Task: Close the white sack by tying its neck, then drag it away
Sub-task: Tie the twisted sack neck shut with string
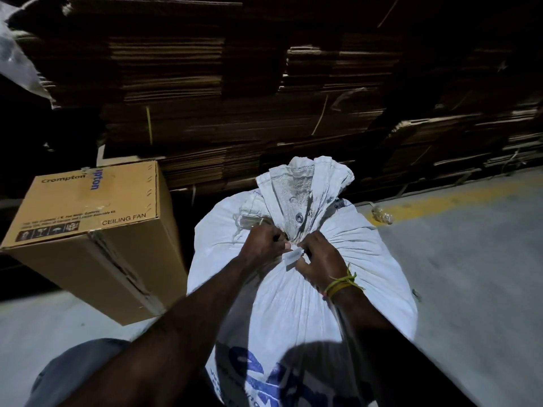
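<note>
Both hands, left hand point(264, 240) and right hand point(318, 257), clamp a white strip point(292, 256) at the sack point(293, 289) neck point(293, 233), which rises toward twelve o'clock.

Cardboard box point(88, 230) crowds the sack's point(293, 289) left; right floor point(470, 274) open.

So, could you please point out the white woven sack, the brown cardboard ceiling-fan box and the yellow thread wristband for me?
White woven sack point(296, 304): head view, on its bulging front cloth.
Brown cardboard ceiling-fan box point(88, 207): head view, on its printed top face.
Yellow thread wristband point(342, 283): head view, on the strands around the right wrist.
</note>
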The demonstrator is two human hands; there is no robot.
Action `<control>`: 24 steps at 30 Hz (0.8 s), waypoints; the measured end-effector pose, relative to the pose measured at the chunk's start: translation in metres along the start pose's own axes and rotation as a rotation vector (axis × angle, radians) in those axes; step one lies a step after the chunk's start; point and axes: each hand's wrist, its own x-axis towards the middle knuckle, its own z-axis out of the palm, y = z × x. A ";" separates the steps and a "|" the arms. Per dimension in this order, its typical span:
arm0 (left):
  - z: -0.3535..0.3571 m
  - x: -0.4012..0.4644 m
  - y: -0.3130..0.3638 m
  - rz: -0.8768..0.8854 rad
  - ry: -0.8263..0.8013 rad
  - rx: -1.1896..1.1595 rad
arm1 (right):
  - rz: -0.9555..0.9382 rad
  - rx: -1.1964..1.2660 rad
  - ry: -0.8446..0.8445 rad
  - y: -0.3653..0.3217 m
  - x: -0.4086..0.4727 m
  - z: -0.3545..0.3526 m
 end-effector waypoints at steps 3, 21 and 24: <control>0.000 -0.001 0.002 0.003 0.003 0.028 | 0.006 -0.006 -0.020 0.002 0.000 0.000; 0.004 -0.031 0.022 -0.017 0.137 0.273 | 0.147 -0.218 0.061 -0.014 0.001 0.002; 0.004 -0.034 0.031 -0.089 0.171 0.190 | 0.193 -0.253 0.041 -0.015 0.008 -0.001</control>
